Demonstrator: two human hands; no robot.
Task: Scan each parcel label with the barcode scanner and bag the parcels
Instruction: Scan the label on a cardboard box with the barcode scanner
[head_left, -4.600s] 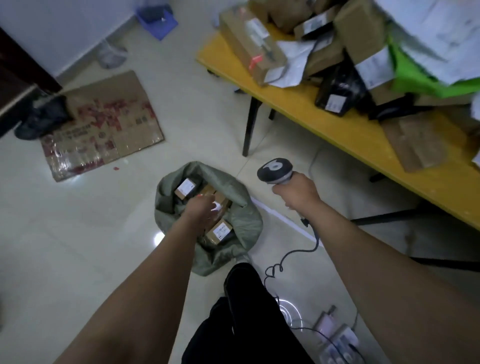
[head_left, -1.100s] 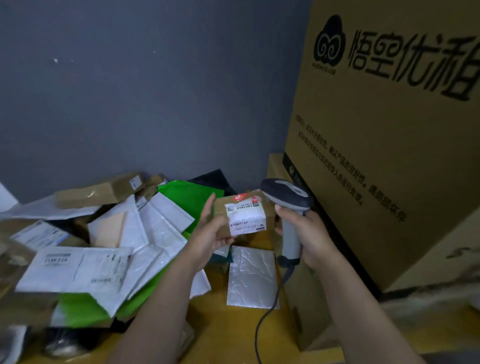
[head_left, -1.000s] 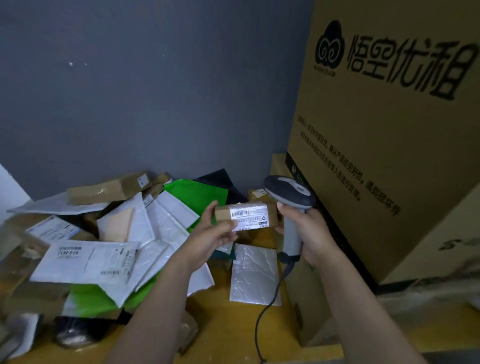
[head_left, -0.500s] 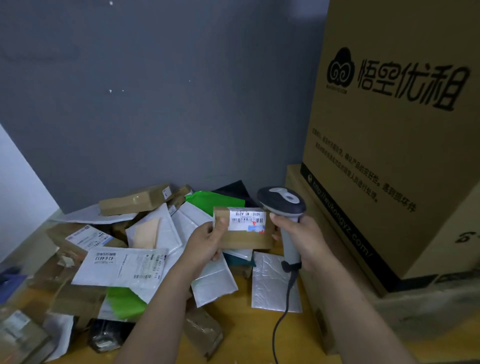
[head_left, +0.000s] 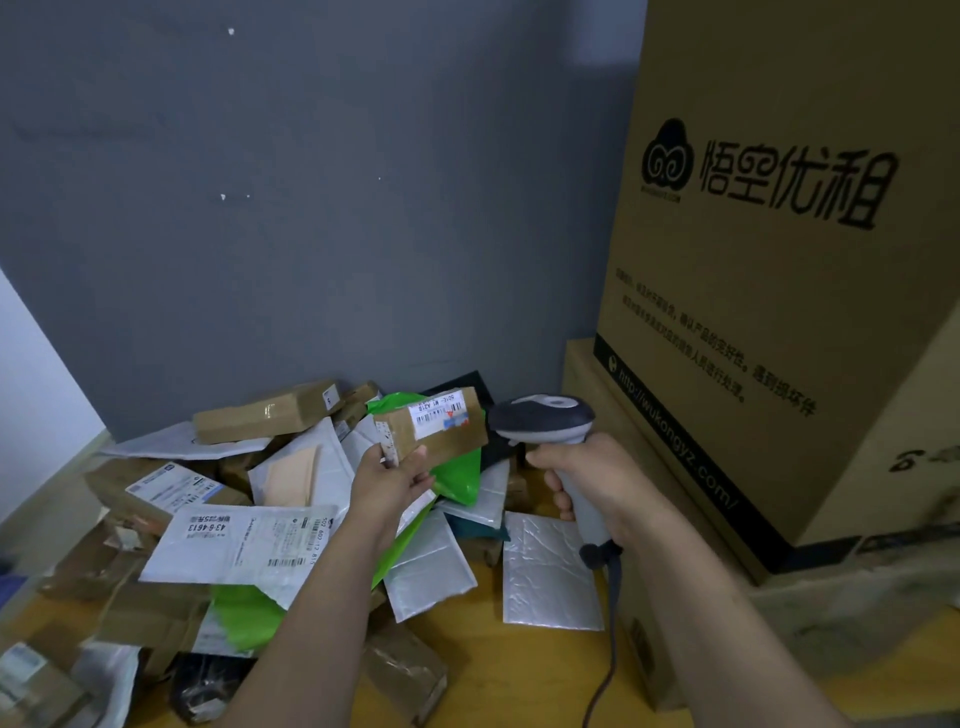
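Observation:
My left hand (head_left: 390, 478) holds a small brown cardboard parcel (head_left: 441, 434) by its left end, lifted over the pile. A white barcode label (head_left: 437, 412) faces up and toward me on the parcel's top. My right hand (head_left: 587, 475) grips the handle of a grey barcode scanner (head_left: 543, 418). The scanner's head sits just right of the parcel, close to its right end. A cord (head_left: 608, 639) hangs from the handle's base.
A heap of parcels (head_left: 234, 519) covers the yellow table (head_left: 519, 670): brown boxes, white bubble mailers, green bags. A silver mailer (head_left: 548, 571) lies flat under my right wrist. Large printed cardboard boxes (head_left: 779, 312) stand at the right. A grey wall is behind.
My left hand has tilted the parcel so its right end is raised and the label turned. The scanner stays beside it. Several seconds ago both hands were over a bag on the floor.

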